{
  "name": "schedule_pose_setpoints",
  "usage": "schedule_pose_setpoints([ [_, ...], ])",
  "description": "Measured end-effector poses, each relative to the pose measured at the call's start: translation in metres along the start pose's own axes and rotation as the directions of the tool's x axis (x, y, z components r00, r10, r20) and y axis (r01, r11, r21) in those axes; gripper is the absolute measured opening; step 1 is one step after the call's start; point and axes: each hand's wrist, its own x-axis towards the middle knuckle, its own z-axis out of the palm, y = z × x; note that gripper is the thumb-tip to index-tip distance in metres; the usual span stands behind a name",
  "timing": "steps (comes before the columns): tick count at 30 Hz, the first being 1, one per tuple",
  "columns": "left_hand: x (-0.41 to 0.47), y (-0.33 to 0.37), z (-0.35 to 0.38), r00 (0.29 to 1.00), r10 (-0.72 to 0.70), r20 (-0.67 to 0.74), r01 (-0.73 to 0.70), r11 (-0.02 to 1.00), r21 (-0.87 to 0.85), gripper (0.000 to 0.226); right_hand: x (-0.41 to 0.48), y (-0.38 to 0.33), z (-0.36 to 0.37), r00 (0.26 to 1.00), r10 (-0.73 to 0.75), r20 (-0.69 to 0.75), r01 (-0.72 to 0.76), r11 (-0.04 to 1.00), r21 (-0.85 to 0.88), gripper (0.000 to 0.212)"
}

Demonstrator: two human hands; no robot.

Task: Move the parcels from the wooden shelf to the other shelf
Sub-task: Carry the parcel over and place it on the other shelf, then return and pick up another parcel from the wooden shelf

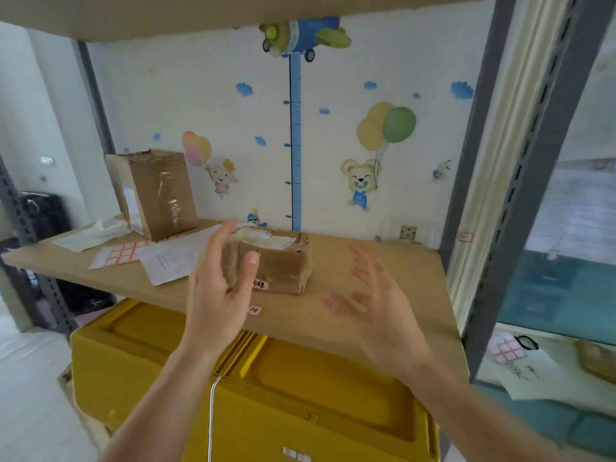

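Flat taped parcel near the front edge of the wooden shelf, mid-width. Left hand wide at its left end, thumb on the front face. Right hand blurred, spread, apart. Taller parcel upright toward back left corner.

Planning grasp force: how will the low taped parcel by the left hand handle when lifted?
The low taped parcel looks like stiff cardboard, so it probably holds shape. Glossy tape may make it slippery. Sitting low and flat, it seems unlikely to tip; weight can't be told.
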Motion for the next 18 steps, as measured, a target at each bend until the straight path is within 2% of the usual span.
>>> schedule_pose_setpoints([
  [4,-0.032,0.097,0.046,0.944,0.288,0.159,-0.24,0.935,-0.262,0.052,-0.056,-0.013,-0.099,0.978,-0.182,-0.105,0.184,0.983,0.008,0.078],
  [7,-0.067,0.172,0.097,0.875,0.43,0.222,-0.297,0.84,-0.455,0.051,-0.105,-0.009,-0.193,0.935,-0.259,-0.244,0.249,0.966,-0.072,0.071],
  [14,-0.165,0.343,0.247,0.77,0.577,0.273,-0.256,0.671,-0.696,0.05,-0.245,0.024,-0.42,0.846,-0.244,-0.475,0.082,0.938,-0.337,0.079],
  [18,-0.231,0.471,0.34,0.701,0.651,0.29,-0.15,0.532,-0.833,0.05,-0.335,0.034,-0.536,0.786,-0.231,-0.574,-0.06,0.895,-0.441,0.079],
])
